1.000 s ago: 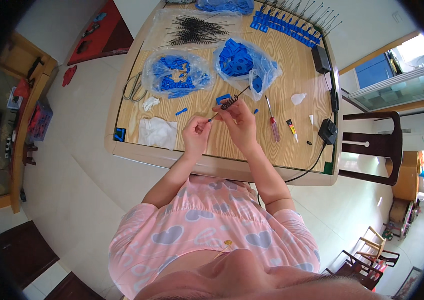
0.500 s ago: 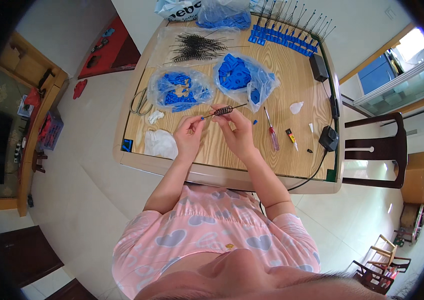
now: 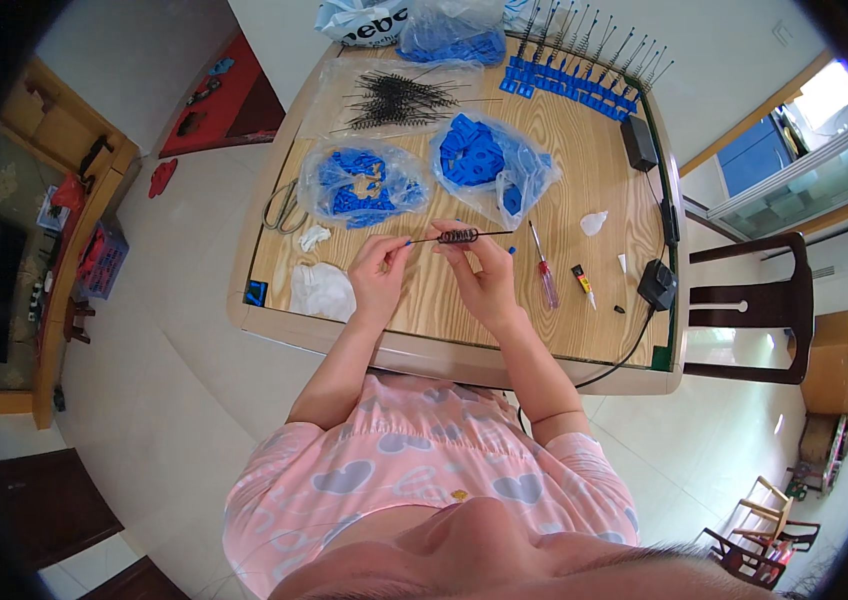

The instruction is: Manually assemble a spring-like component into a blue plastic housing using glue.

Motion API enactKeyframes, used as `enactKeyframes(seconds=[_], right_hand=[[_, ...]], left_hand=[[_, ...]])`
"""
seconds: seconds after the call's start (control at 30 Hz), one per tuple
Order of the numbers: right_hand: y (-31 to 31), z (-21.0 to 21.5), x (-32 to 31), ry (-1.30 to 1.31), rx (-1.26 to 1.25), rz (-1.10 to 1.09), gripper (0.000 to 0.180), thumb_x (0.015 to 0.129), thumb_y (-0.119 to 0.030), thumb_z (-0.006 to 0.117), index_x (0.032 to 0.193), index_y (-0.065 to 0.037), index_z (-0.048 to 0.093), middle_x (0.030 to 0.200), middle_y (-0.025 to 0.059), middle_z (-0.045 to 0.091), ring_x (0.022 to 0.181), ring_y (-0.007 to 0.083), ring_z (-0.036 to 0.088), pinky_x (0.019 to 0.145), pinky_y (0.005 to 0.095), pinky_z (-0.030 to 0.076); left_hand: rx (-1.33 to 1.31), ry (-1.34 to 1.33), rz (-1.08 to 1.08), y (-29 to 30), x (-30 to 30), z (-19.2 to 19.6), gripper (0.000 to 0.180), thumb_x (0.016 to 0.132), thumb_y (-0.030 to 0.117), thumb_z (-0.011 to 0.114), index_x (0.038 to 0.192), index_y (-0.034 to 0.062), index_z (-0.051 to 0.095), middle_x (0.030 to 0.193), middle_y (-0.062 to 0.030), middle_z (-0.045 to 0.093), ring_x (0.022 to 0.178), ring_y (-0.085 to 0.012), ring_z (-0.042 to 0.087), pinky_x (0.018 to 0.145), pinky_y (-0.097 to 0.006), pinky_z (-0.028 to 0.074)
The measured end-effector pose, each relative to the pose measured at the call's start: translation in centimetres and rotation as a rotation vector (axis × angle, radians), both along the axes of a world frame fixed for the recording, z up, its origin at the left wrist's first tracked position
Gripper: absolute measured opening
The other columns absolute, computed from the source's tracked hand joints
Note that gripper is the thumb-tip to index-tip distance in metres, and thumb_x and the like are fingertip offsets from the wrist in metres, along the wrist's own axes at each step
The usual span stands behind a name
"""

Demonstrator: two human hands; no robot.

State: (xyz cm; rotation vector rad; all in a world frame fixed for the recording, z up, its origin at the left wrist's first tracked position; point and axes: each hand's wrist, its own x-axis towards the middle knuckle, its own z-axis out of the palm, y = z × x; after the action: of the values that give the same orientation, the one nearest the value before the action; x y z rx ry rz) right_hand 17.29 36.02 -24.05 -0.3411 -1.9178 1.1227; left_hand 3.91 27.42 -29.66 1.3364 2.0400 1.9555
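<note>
Above the near part of the table, my two hands hold a thin black rod with a coiled spring (image 3: pixel 461 236) on its middle. It lies nearly level from left to right. My left hand (image 3: pixel 380 275) pinches its left end, where a small blue tip shows between thumb and finger. The fingers of my right hand (image 3: pixel 484 280) close round the coil, and the bare right end sticks out past them. Beyond my hands lie an open plastic bag of small blue parts (image 3: pixel 359 185) and another bag of larger blue pieces (image 3: pixel 472 152).
Black spring rods (image 3: pixel 399 98) are piled on a plastic sheet. Finished-looking spring rods stand in a row of blue bases (image 3: pixel 569 88) at the back right. A screwdriver (image 3: pixel 546 280), a glue tube (image 3: pixel 584 285), a power adapter (image 3: pixel 657 285), scissors (image 3: pixel 284 210) and white tissue (image 3: pixel 322 290) lie around.
The spring rod has turned from slanting up rightward to nearly level. My right hand has shifted slightly right, while my left hand keeps its pinch on the tip end.
</note>
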Motion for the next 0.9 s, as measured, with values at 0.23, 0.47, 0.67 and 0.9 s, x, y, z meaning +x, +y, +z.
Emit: enactKeyframes(seconds=[0.23, 0.47, 0.67, 0.9], right_hand=[[-0.1, 0.6, 0.9, 0.022, -0.046, -0.022, 0.019, 0.089, 0.002, 0.055, 0.107, 0.002, 0.060, 0.105, 0.0106, 0.066, 0.089, 0.0177, 0.064, 0.076, 0.0288, 0.051], [1.4, 0.8, 3.9, 0.213, -0.259, -0.132, 0.026, 0.093, -0.006, 0.053, 0.117, 0.003, 0.053, 0.103, 0.0102, 0.064, 0.084, 0.0122, 0.062, 0.072, 0.0257, 0.048], [1.1, -0.9, 4.1, 0.131, -0.264, -0.173, 0.026, 0.092, -0.004, 0.054, 0.118, 0.003, 0.054, 0.095, 0.0089, 0.065, 0.083, 0.0111, 0.062, 0.073, 0.0244, 0.049], [0.5, -0.7, 4.2, 0.084, -0.276, -0.167, 0.026, 0.092, -0.003, 0.054, 0.117, 0.002, 0.055, 0.093, 0.0081, 0.065, 0.081, 0.0112, 0.062, 0.075, 0.0244, 0.050]], left_hand=[[-0.078, -0.078, -0.067, -0.6, -0.1, 0.8, 0.025, 0.076, -0.003, 0.070, 0.099, 0.0018, 0.062, 0.083, -0.0060, 0.061, 0.071, -0.0124, 0.056, 0.065, -0.025, 0.046], [0.596, -0.680, -0.921, -7.1, 0.1, 19.0, 0.038, 0.081, 0.035, 0.071, 0.095, 0.0090, 0.048, 0.091, -0.0038, 0.045, 0.086, -0.0179, 0.043, 0.073, -0.032, 0.039], [0.654, -0.617, -1.389, -8.6, -0.2, 24.8, 0.031, 0.076, 0.012, 0.075, 0.091, 0.0094, 0.047, 0.096, -0.0039, 0.044, 0.089, -0.0177, 0.044, 0.074, -0.034, 0.044], [0.882, -0.653, -1.324, -12.3, 0.1, 25.8, 0.018, 0.073, -0.007, 0.066, 0.072, 0.0059, 0.054, 0.098, -0.0074, 0.045, 0.093, -0.0181, 0.046, 0.073, -0.027, 0.055]])
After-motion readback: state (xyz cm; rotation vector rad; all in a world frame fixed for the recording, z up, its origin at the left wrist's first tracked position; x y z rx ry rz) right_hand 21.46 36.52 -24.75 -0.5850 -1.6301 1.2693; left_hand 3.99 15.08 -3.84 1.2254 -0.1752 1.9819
